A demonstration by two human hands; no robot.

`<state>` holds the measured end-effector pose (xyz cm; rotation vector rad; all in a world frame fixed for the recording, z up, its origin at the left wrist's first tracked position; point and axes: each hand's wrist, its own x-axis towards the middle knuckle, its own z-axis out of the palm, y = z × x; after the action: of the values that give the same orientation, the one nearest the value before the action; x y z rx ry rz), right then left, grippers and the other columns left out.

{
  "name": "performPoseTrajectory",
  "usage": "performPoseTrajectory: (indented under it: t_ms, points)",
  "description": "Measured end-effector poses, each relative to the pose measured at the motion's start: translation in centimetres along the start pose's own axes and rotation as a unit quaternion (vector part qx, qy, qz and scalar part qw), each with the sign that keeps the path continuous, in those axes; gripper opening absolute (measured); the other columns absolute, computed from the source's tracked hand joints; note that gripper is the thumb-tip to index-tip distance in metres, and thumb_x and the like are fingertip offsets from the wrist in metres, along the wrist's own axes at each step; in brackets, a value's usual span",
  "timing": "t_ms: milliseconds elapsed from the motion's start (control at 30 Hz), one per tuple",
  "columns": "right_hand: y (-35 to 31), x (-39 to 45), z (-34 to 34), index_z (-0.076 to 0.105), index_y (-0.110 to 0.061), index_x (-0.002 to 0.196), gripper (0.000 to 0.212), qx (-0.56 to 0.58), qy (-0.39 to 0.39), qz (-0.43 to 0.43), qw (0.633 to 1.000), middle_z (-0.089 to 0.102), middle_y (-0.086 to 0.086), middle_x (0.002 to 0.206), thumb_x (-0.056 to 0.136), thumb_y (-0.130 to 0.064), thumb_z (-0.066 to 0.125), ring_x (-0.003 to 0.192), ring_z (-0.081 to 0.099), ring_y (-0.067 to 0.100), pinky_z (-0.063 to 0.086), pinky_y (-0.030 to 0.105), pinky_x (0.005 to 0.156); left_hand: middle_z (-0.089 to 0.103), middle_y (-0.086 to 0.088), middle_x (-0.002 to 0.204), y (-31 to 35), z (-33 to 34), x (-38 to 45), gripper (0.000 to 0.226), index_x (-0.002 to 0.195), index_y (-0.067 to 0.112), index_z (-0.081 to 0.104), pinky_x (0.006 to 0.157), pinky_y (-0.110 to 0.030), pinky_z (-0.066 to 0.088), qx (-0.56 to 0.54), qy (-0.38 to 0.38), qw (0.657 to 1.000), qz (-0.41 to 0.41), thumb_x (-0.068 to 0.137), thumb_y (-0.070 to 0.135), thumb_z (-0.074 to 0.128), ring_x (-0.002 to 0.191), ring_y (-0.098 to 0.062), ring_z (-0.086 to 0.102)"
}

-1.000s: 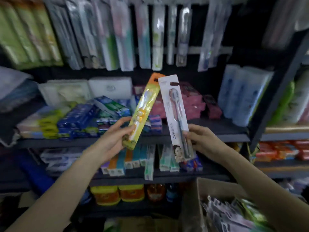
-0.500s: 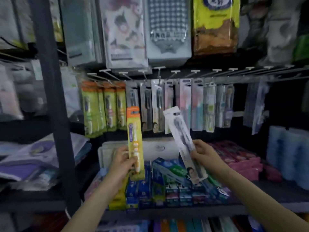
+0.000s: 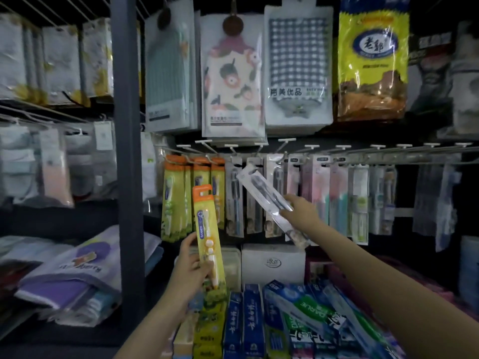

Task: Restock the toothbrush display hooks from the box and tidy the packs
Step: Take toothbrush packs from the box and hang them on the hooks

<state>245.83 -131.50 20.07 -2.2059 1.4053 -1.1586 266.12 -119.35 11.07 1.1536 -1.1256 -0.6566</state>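
One head-worn wide-angle view, facing forward and slightly up at a shop rack, close enough that both arms reach in from the bottom edge. Hook rail (image 3: 337,158) sits at mid-frame, hanging bags (image 3: 298,68) fill the top, toothpaste boxes (image 3: 259,325) lie just below. Edges bend from lens distortion. No second view.

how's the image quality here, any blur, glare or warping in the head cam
Head view: dim overall, the lower left shelves nearly black; glare streaks on the yellow bag; wide-angle bending at the edges; the white pack in the right hand is slightly smeared, the yellow pack in the left hand sharper.
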Motion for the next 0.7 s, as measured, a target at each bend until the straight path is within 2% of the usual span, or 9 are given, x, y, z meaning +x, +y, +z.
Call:
performPoseTrajectory:
  t_ms: [167, 233, 333, 400, 467, 533, 633, 667, 700]
  points:
    - [-1.0, 2.0, 2.3, 0.051, -0.002, 0.127, 0.034, 0.075, 0.044, 0.049, 0.995, 0.06, 0.015, 0.118, 0.094, -0.008, 0.051, 0.088, 0.054, 0.023, 0.039, 0.024, 0.071, 0.058, -0.014, 0.108, 0.3, -1.2, 0.8, 0.058, 0.128, 0.032, 0.028, 0.055, -0.021, 0.047, 0.025, -0.006, 1.0, 0.001, 0.089, -0.003, 0.053, 0.082, -0.019, 0.056]
    - [-0.8, 2.3, 3.7, 0.049, -0.001, 0.13, 0.036, 0.115, 0.046, 0.07, 0.99, 0.059, 0.016, 0.12, 0.094, -0.008, 0.05, 0.088, 0.053, 0.02, 0.039, 0.023, 0.071, 0.058, -0.016, 0.111, 0.0, -1.7, 1.4, 0.06, 0.133, 0.029, 0.028, 0.06, -0.023, 0.049, 0.034, -0.003, 0.999, -0.004, 0.089, -0.004, 0.054, 0.086, -0.021, 0.057]
    - [-0.6, 2.7, 4.4, 0.042, -0.003, 0.137, 0.042, 0.186, 0.06, 0.111, 0.974, 0.052, 0.014, 0.132, 0.096, -0.01, 0.048, 0.108, 0.053, 0.028, 0.044, 0.031, 0.087, 0.057, -0.016, 0.112, -0.5, -2.2, 2.2, 0.064, 0.138, 0.023, 0.027, 0.064, -0.026, 0.048, 0.042, 0.002, 0.999, -0.015, 0.088, -0.007, 0.053, 0.091, -0.024, 0.057]
    - [-0.3, 3.0, 4.5, 0.036, -0.003, 0.14, 0.046, 0.234, 0.063, 0.133, 0.961, 0.043, 0.013, 0.14, 0.096, -0.009, 0.047, 0.125, 0.045, 0.031, 0.036, 0.036, 0.102, 0.057, -0.016, 0.113, -0.6, -2.5, 2.5, 0.063, 0.138, 0.022, 0.027, 0.065, -0.026, 0.047, 0.045, 0.002, 0.999, -0.017, 0.088, -0.006, 0.053, 0.094, -0.025, 0.057]
    - [0.0, 3.2, 4.8, 0.035, -0.003, 0.14, 0.048, 0.271, 0.058, 0.14, 0.951, 0.041, 0.014, 0.143, 0.095, -0.009, 0.05, 0.128, 0.042, 0.032, 0.034, 0.039, 0.107, 0.058, -0.016, 0.112, -0.8, -2.6, 2.6, 0.061, 0.135, 0.023, 0.028, 0.067, -0.028, 0.049, 0.042, -0.001, 0.999, -0.017, 0.088, -0.007, 0.052, 0.096, -0.027, 0.058]
    - [0.0, 2.9, 5.3, 0.036, -0.002, 0.138, 0.051, 0.287, 0.062, 0.143, 0.945, 0.043, 0.016, 0.14, 0.092, -0.01, 0.056, 0.125, 0.045, 0.032, 0.037, 0.038, 0.104, 0.059, -0.014, 0.109, -0.8, -2.7, 2.6, 0.061, 0.133, 0.026, 0.028, 0.07, -0.03, 0.05, 0.038, -0.006, 0.999, -0.019, 0.088, -0.007, 0.052, 0.095, -0.026, 0.059]
    - [-0.4, 1.6, 6.0, 0.042, -0.004, 0.13, 0.05, 0.231, 0.104, 0.1, 0.962, 0.048, 0.015, 0.131, 0.087, -0.016, 0.064, 0.118, 0.049, 0.027, 0.043, 0.035, 0.097, 0.06, -0.012, 0.103, -0.7, -2.6, 2.5, 0.061, 0.128, 0.032, 0.029, 0.064, -0.027, 0.049, 0.027, -0.017, 0.999, -0.019, 0.088, -0.007, 0.053, 0.084, -0.022, 0.06]
    - [-0.8, 1.0, 6.3, 0.047, -0.008, 0.124, 0.043, 0.222, 0.09, 0.065, 0.969, 0.051, 0.012, 0.126, 0.087, -0.02, 0.064, 0.113, 0.051, 0.023, 0.046, 0.031, 0.092, 0.061, -0.012, 0.101, -0.6, -2.6, 2.5, 0.061, 0.126, 0.034, 0.03, 0.063, -0.026, 0.049, 0.018, -0.019, 1.0, -0.017, 0.088, -0.007, 0.053, 0.082, -0.021, 0.059]
    - [-1.5, 0.2, 6.5, 0.052, -0.013, 0.117, 0.033, 0.226, 0.04, 0.027, 0.973, 0.055, 0.007, 0.12, 0.088, -0.023, 0.062, 0.107, 0.054, 0.018, 0.046, 0.026, 0.085, 0.061, -0.011, 0.101, -0.5, -2.4, 2.7, 0.061, 0.124, 0.035, 0.03, 0.064, -0.026, 0.049, 0.007, -0.019, 1.0, -0.015, 0.087, -0.008, 0.053, 0.081, -0.02, 0.059]
